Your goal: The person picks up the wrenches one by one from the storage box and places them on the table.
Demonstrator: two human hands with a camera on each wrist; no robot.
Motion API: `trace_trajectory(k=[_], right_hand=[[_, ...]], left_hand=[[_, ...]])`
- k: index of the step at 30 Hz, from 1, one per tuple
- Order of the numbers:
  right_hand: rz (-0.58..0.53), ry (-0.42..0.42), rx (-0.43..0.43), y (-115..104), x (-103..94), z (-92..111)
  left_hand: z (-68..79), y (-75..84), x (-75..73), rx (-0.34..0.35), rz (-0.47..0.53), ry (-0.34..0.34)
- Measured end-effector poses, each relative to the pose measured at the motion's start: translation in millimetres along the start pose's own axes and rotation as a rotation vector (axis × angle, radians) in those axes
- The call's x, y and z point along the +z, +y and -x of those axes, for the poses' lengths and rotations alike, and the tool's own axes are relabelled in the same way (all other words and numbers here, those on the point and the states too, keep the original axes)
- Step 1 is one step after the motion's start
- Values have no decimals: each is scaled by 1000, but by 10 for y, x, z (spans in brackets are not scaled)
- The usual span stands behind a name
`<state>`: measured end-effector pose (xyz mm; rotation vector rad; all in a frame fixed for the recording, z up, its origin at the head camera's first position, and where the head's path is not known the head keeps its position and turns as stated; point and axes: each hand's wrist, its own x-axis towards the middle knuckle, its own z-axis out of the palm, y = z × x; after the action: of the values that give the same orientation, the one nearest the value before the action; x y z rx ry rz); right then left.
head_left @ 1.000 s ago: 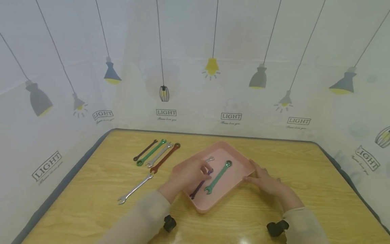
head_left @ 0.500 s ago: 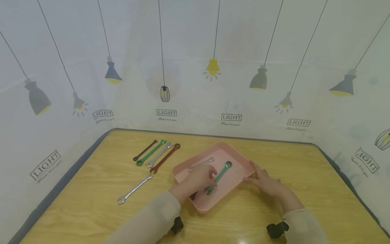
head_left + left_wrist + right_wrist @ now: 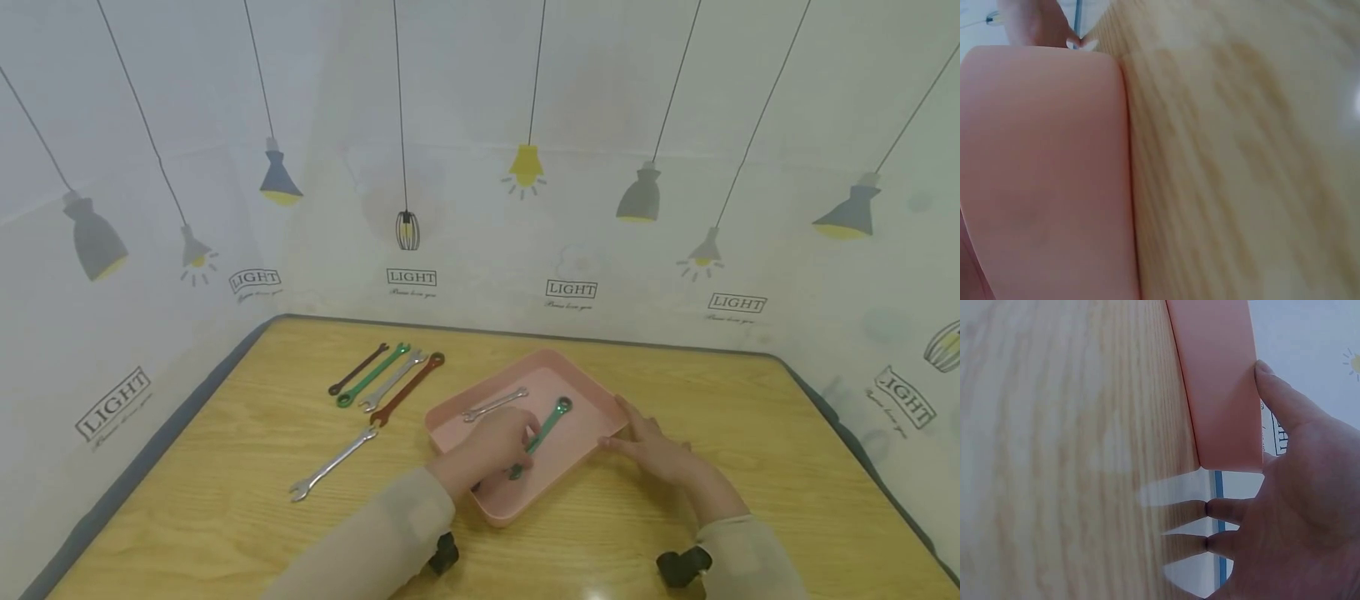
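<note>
In the head view my left hand (image 3: 495, 442) is inside the pink tray (image 3: 581, 454), its thumb and fingers pinching the lower part of a green combination wrench (image 3: 551, 423). A small silver wrench (image 3: 495, 404) lies behind that hand in the tray. Under the hand, a purple wrench is almost wholly hidden. My right hand (image 3: 652, 446) holds the tray's right corner between thumb and index finger. In the right wrist view the thumb of the right hand (image 3: 1310, 469) lies against the tray's rim (image 3: 1225, 394), while other fingertips touch the table.
Left of the tray lie a dark red wrench (image 3: 358, 369), a green wrench (image 3: 373, 375), a silver wrench (image 3: 392, 381) and a red wrench (image 3: 407, 390), side by side. A longer silver wrench (image 3: 333, 464) lies nearer on the wooden table (image 3: 225, 517). A printed cloth wall (image 3: 480, 300) stands behind.
My left hand has let go of the purple wrench and moved right and nearer to the green wrench, uncovering the small silver one. My right hand stays at the tray corner.
</note>
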<state>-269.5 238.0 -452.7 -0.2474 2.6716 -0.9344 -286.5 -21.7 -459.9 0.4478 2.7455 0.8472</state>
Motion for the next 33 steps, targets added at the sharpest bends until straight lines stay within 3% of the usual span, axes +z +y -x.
trace_trajectory(k=[16,22,33], right_hand=[[6,5,-6,9,7,-3],[-6,0,-16,39,-2,-8],[-21,-8,-17,24,-5,17]], left_hand=[[68,79,12,-119,5,-20],[87,71,-8,-82,-15,-24],[77,42,-78,-126,116,2]])
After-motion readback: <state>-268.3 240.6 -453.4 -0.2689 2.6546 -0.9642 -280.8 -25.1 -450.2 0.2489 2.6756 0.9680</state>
